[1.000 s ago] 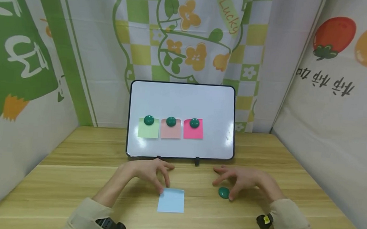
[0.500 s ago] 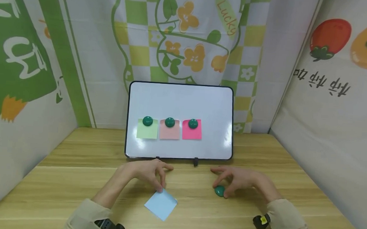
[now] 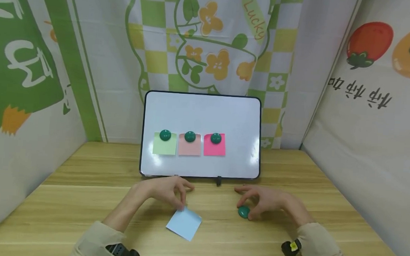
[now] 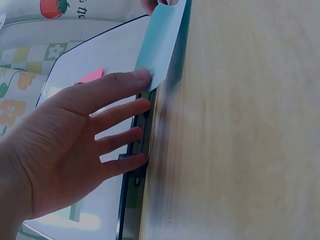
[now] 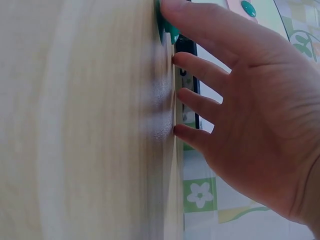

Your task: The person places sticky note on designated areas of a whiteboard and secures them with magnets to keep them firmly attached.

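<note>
In the head view, my left hand (image 3: 165, 189) pinches a corner of a light blue sticky note (image 3: 184, 224), which hangs askew toward the near side. The left wrist view shows the thumb (image 4: 142, 76) on the note (image 4: 159, 42), its sheet tilted off the wooden surface. To the right, my right hand (image 3: 270, 199) holds a round green magnet (image 3: 244, 212) between thumb and index finger, low over the table. The other fingers of the right hand (image 5: 265, 95) spread apart in the right wrist view, where the magnet (image 5: 160, 24) is partly hidden behind the thumb.
Behind the hands stands a black-framed whiteboard (image 3: 202, 112) on small black feet. Green magnets hold a light green note (image 3: 164, 148), a salmon note (image 3: 189, 149) and a hot pink note (image 3: 214, 149) in a row. Printed cloth (image 3: 157, 40) encloses the wooden table (image 3: 82, 202).
The blue note has turned from square-on to slanted in the left hand, then swung back slightly. My right fingers have closed around the magnet and moved it a little left.
</note>
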### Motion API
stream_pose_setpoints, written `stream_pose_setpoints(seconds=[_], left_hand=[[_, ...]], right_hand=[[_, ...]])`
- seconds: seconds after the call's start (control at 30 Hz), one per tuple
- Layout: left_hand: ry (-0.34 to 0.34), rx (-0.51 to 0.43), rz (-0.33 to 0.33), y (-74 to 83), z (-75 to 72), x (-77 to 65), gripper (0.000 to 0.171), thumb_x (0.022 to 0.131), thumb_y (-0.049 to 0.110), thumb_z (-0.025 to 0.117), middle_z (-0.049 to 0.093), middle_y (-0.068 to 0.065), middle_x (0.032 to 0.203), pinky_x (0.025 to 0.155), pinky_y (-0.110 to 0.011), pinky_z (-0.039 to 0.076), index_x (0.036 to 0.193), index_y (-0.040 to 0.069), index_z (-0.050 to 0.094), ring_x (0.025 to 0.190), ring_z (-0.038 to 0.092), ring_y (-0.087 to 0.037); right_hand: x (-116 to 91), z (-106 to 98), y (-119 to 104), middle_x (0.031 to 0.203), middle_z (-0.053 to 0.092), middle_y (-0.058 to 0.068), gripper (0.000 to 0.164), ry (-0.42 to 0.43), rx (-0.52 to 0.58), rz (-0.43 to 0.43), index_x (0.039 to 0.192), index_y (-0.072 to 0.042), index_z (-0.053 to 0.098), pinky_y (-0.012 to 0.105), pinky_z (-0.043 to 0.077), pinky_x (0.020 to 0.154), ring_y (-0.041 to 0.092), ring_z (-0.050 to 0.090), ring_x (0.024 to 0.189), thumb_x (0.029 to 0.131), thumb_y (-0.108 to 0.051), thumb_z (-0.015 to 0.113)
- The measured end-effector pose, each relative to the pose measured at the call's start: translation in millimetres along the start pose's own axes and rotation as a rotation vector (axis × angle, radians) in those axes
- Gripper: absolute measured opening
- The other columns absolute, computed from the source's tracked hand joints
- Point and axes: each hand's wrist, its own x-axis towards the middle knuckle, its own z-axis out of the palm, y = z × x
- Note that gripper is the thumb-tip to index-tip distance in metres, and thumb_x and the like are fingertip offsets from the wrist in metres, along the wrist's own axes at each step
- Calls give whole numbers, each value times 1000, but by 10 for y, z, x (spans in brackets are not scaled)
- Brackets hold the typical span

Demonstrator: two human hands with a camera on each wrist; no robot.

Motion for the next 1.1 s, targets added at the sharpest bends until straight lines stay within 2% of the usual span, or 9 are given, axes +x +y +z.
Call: stream_pose_setpoints(seconds=[0.17, 0.37, 0.47, 0.7, 0.93, 1.1], left_hand=[[32, -6, 41, 14, 2, 3, 10, 84, 28, 76, 51, -1, 150, 111, -51, 38, 76, 32, 72, 142, 38, -32], [64, -5, 19, 31, -7, -12, 11, 84, 29, 75, 50, 2, 150, 112, -54, 38, 74, 33, 71, 144, 34, -30], [79, 0, 26, 32, -13, -9, 12, 84, 29, 76, 51, 3, 149, 112, -52, 38, 74, 33, 71, 144, 35, -29], [157, 36, 110, 27, -44, 8, 8, 85, 29, 77, 53, 0, 148, 114, -50, 36, 79, 32, 72, 143, 38, -28], [225, 78, 164, 36, -60, 31, 7, 87, 27, 75, 55, -1, 146, 116, -51, 35, 80, 28, 73, 144, 38, -28], [282, 123, 190, 47, -64, 60, 7, 87, 24, 75, 53, 2, 148, 115, -51, 37, 81, 28, 74, 144, 39, -27]], right_hand=[[1, 8, 3, 162, 32, 2, 37, 44, -35, -2, 114, -35, 71, 74, 9, 114, 40, 17, 151, 78, -29, 80], [39, -2, -15, 162, 31, -3, 37, 122, -114, -60, 121, -29, 70, 72, 13, 115, 33, 16, 153, 85, -31, 76], [50, -12, -22, 162, 32, -3, 37, 148, -138, -91, 122, -25, 70, 71, 14, 116, 32, 15, 153, 85, -30, 76], [51, -20, -29, 161, 35, 0, 39, 210, -159, -140, 121, -23, 69, 70, 14, 116, 33, 15, 153, 84, -29, 77], [60, -38, -32, 158, 39, 9, 37, 271, -183, -247, 119, -16, 70, 71, 18, 115, 40, 17, 151, 84, -26, 77], [61, -48, -40, 158, 39, 10, 37, 289, -190, -261, 119, -15, 70, 71, 18, 115, 41, 17, 151, 85, -26, 77]])
